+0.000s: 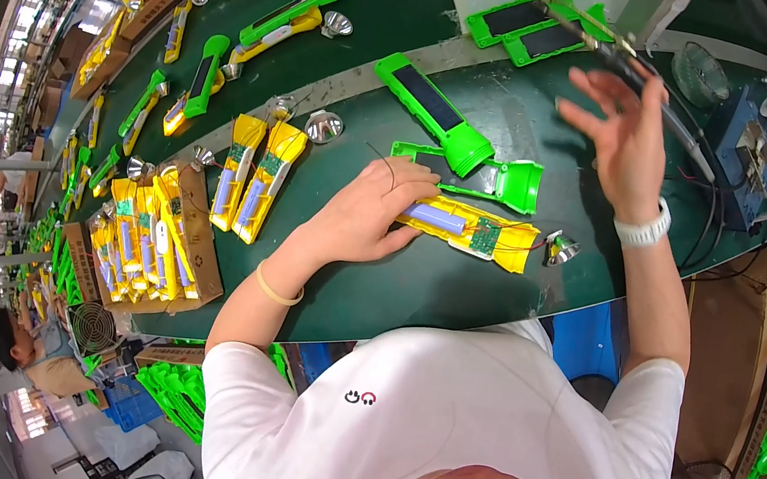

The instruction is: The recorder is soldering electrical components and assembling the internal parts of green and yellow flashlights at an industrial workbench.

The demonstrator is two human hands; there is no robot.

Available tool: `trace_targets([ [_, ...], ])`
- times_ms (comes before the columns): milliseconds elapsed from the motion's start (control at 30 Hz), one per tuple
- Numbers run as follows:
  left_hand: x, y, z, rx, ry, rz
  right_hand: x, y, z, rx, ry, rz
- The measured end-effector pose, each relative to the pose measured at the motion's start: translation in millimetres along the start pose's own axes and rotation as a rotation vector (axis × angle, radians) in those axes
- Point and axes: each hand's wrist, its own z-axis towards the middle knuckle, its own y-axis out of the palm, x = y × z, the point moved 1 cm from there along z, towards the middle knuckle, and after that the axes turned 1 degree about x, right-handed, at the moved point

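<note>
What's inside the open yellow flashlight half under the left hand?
Inside the yellow half-shell: a pale purple cylindrical battery, a small green circuit board and thin wires. The left hand covers the shell's left end, so that part is hidden.

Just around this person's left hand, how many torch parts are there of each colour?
Yellow: 1, open yellow half under the left hand
Green: 2, solar-panel torch and green shell
Silver: 1, reflector cone
Total: 4

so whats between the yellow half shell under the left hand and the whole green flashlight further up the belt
In the head view, an open green shell half lies between the yellow half shell under the left hand and the whole green flashlight.
</note>
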Motion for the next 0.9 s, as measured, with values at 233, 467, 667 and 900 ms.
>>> trace_targets([
  [233, -1.0, 0.0, -2.5, 0.006, -0.016, -0.071, 35.7, 34.2, -59.4, -0.316, 0.334, -0.120],
  [467, -2.7, 2.3, -10.3, 0.002, -0.004, -0.007, 32.3, 40.3, -19.2, -0.024, 0.256, 0.301],
  [667, -7.5, 1.4, -46.6, 0.421, -0.163, -0.032, -12.8, -28.5, -38.4, 0.232, -0.102, 0.070],
  [900, -12.4, 21.3, -22.8, 0.327, -0.186, -0.097, -5.4, -24.8, -76.8, 0.170, -0.185, 0.192],
])
